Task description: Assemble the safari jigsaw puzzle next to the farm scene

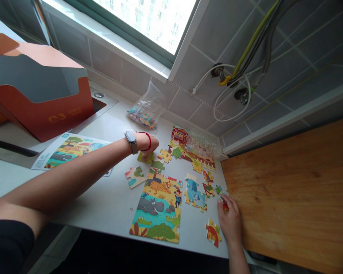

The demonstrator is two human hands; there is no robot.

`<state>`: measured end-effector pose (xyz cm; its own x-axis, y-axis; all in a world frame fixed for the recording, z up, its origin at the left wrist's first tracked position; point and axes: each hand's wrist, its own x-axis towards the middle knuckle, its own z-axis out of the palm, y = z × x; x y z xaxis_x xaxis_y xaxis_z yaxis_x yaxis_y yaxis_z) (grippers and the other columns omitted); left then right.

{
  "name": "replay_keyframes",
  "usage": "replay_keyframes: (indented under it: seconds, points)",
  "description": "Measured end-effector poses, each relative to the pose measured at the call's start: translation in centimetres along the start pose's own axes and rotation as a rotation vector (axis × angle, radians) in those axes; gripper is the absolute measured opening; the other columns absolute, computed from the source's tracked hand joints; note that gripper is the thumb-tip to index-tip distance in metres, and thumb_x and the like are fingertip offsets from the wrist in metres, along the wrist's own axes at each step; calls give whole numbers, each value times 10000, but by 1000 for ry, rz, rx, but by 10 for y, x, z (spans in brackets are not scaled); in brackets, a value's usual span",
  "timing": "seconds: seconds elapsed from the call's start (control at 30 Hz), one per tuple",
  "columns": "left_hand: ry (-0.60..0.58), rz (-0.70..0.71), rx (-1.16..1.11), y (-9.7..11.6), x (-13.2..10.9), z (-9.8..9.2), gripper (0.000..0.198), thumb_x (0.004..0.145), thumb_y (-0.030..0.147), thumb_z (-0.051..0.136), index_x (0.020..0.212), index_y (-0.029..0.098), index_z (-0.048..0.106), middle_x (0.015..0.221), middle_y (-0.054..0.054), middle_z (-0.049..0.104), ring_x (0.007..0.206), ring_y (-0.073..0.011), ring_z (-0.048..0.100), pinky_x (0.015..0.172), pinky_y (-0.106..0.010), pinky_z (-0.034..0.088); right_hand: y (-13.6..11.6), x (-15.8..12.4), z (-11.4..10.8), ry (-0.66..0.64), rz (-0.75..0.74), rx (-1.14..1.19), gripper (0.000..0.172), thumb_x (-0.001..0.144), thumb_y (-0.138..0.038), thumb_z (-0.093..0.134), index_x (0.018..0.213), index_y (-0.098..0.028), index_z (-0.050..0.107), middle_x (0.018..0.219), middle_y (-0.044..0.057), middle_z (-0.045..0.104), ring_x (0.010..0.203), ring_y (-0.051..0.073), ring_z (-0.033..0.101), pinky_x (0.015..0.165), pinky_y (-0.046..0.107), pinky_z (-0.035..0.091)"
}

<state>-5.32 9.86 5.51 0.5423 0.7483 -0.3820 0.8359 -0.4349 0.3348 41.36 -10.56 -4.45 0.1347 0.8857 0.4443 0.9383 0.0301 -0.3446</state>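
Note:
My left hand point(146, 144), with a smart watch point(131, 141) and a red cord bracelet point(148, 141) at the wrist, reaches across the counter. Its fingers rest on a yellow-green jigsaw piece point(145, 157). My right hand point(230, 221) pinches a small red piece point(225, 206) near the counter's right edge. An assembled section of a jungle-animal jigsaw point(156, 211) with a hippo and a leopard lies between my hands. A blue elephant section point(194, 195) lies beside it, and a farm-scene section point(188, 150) lies farther back. Several loose pieces lie around them.
A printed picture sheet point(71, 151) lies at the left, below an orange cardboard box point(42, 93). A plastic bag of pieces point(145, 108) leans against the tiled wall. A wooden board point(291, 190) fills the right. Pipes and cables point(246, 64) run along the wall.

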Motion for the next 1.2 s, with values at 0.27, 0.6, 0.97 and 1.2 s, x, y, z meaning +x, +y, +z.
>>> replay_keyframes:
  seconds: [0.27, 0.6, 0.97, 1.2]
  points:
    - [80, 348, -158, 16, -17, -27, 242, 754, 47, 705, 875, 239, 789, 987, 0, 798, 914, -169, 722, 837, -259, 525, -2, 0, -1, -8, 6, -10, 571, 991, -640, 494, 1134, -145, 741, 1216, 193, 697, 1167, 343, 647, 1065, 541, 490]
    - [23, 780, -616, 37, -39, -39, 298, 855, 169, 748, 570, 210, 675, 1305, -47, 746, 1219, -239, 696, 1005, -367, 568, -6, 0, -2, -14, 39, 0, 497, 989, -566, 523, 1142, -149, 747, 1233, 195, 698, 1178, 339, 644, 1070, 539, 491]
    - [-99, 942, -694, 51, -38, -27, 282, 826, -20, 591, 631, 184, 585, 1151, -72, 803, 1159, -214, 740, 920, -321, 597, -123, -5, -25, 27, 284, 450, 439, 915, -572, 677, 1063, -167, 764, 1022, 139, 755, 927, 272, 705, 843, 424, 568]
    - [-202, 915, -686, 68, -38, -13, 359, 718, -163, 507, 657, 189, 549, 1076, -32, 817, 1176, -201, 735, 934, -320, 590, -264, -11, -12, -484, 712, 1381, 466, 760, -558, 884, 924, -181, 664, 702, -6, 684, 490, 70, 535, 439, 168, 348]
